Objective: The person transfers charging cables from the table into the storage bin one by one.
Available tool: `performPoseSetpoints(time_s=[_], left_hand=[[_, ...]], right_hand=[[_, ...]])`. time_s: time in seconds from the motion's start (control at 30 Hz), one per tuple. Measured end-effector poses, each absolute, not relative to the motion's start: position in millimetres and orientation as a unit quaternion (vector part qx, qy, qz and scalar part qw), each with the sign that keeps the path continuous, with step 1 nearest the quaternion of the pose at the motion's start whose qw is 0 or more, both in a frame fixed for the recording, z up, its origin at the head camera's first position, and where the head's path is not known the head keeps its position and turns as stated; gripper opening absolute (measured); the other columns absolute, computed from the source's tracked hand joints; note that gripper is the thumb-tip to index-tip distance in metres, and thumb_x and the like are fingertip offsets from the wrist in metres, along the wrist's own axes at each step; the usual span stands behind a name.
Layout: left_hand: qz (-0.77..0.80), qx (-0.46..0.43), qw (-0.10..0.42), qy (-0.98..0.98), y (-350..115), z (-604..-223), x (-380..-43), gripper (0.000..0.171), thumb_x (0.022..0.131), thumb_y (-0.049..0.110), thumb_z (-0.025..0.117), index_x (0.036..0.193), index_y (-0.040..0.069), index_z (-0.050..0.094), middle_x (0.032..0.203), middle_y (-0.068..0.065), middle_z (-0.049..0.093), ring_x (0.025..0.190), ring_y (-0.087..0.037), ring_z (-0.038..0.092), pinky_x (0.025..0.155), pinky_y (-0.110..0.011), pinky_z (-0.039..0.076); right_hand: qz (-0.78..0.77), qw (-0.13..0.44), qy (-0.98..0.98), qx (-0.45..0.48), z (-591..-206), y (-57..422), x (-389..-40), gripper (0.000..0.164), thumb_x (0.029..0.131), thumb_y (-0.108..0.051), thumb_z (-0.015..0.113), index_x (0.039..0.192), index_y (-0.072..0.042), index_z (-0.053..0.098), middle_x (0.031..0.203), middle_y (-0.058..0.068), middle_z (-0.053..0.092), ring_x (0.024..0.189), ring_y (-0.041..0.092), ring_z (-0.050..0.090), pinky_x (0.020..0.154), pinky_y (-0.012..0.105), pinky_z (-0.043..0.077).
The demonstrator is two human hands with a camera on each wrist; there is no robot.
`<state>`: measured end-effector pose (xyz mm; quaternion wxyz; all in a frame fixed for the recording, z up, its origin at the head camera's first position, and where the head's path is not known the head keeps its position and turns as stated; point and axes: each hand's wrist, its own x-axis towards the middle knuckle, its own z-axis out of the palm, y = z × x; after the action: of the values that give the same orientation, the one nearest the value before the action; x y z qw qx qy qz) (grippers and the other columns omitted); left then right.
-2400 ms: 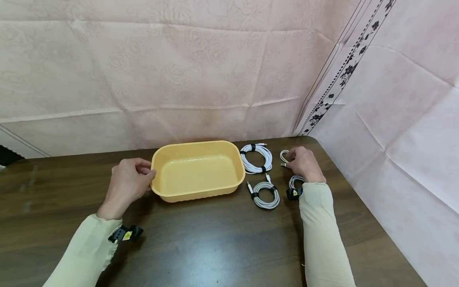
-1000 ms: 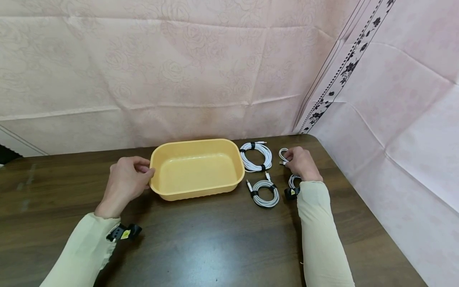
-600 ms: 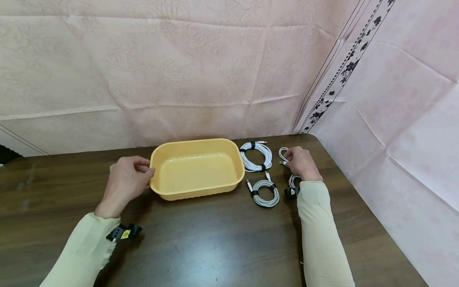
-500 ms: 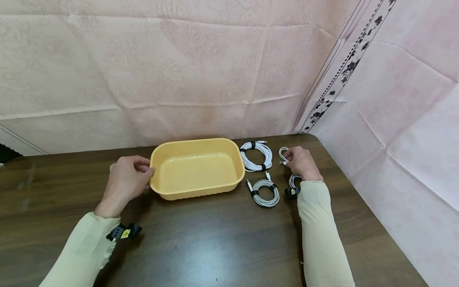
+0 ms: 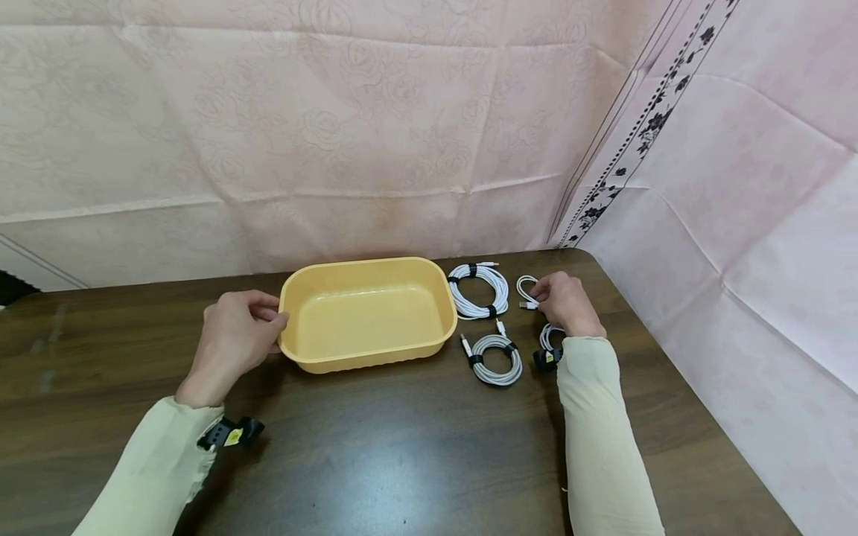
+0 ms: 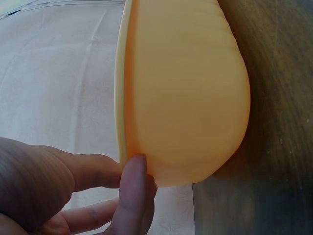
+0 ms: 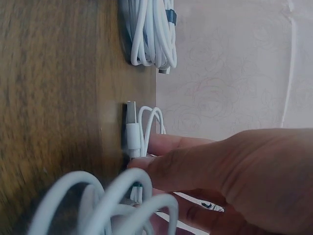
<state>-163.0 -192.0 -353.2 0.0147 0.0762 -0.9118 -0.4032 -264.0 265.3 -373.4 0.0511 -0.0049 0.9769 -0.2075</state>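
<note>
My left hand pinches the left rim of a yellow plastic basin that stands on the table. In the left wrist view, the thumb lies on the outside of the basin, just under its rim. At the right, my right hand pinches a small coiled white USB cable low over the table. Its metal plug sticks out past the thumb in the right wrist view; the fingers hide part of the coil. Another pale coiled cable lies under the right wrist, partly covered.
Between basin and right hand lie a large white coiled cable and, nearer, a grey coiled cable, both bound with black straps. Patterned cloth hangs behind and to the right of the brown wooden table.
The white USB cable's loop and plug have shifted slightly left in the right hand. The left hand stays on the basin's rim.
</note>
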Motion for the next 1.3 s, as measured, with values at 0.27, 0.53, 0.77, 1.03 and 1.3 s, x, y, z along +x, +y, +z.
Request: performPoseSetpoints(time_s=[0.27,0.53,0.77,1.03,1.3], left_hand=[[-0.408,0.081,0.005,-0.909,-192.5,-352.9,-163.6,0.037,0.098,0.016,0.063,0.127,-0.006,0.064,0.107,-0.023,0.070,0.063,-0.012,0.070,0.054,-0.024,0.060],[-0.406,0.079,-0.003,-0.910,-192.1,-352.8,-164.9,0.038,0.098,0.015,0.064,0.129,-0.007,0.063,0.108,-0.024,0.069,0.063,-0.011,0.070,0.054,-0.024,0.060],[-0.403,0.069,0.002,-0.912,-192.2,-351.8,-163.4,0.036,0.098,0.015,0.062,0.126,-0.007,0.064,0.105,-0.023,0.068,0.063,-0.012,0.070,0.055,-0.025,0.061],[-0.401,0.060,0.010,-0.914,-192.6,-351.7,-161.8,0.033,0.097,0.014,0.061,0.122,-0.007,0.066,0.103,-0.023,0.068,0.065,-0.013,0.071,0.056,-0.025,0.062],[-0.405,0.057,0.007,-0.913,-193.1,-352.0,-161.9,0.035,0.097,0.014,0.062,0.124,-0.007,0.065,0.105,-0.023,0.068,0.065,-0.014,0.071,0.057,-0.025,0.062]], right_hand=[[-0.206,0.044,0.977,-0.004,-373.1,265.7,-264.6,0.022,0.090,0.006,0.059,0.105,0.000,0.075,0.098,0.015,0.072,0.091,0.025,0.063,0.079,0.036,0.054],[-0.205,0.040,0.978,-0.004,-372.3,265.9,-264.6,0.022,0.090,0.005,0.058,0.103,0.000,0.075,0.096,0.015,0.071,0.089,0.026,0.062,0.078,0.036,0.053],[-0.205,0.031,0.978,-0.009,-372.0,265.9,-263.8,0.022,0.090,0.005,0.057,0.100,0.000,0.076,0.093,0.014,0.071,0.087,0.026,0.061,0.077,0.036,0.053],[-0.208,0.034,0.978,0.001,-369.4,264.2,-263.1,0.021,0.091,0.004,0.058,0.103,0.000,0.075,0.096,0.014,0.071,0.089,0.026,0.061,0.078,0.035,0.053],[-0.207,0.020,0.978,-0.002,-366.6,263.4,-262.0,0.021,0.092,0.002,0.058,0.103,-0.001,0.076,0.096,0.015,0.071,0.089,0.026,0.062,0.079,0.037,0.053]])
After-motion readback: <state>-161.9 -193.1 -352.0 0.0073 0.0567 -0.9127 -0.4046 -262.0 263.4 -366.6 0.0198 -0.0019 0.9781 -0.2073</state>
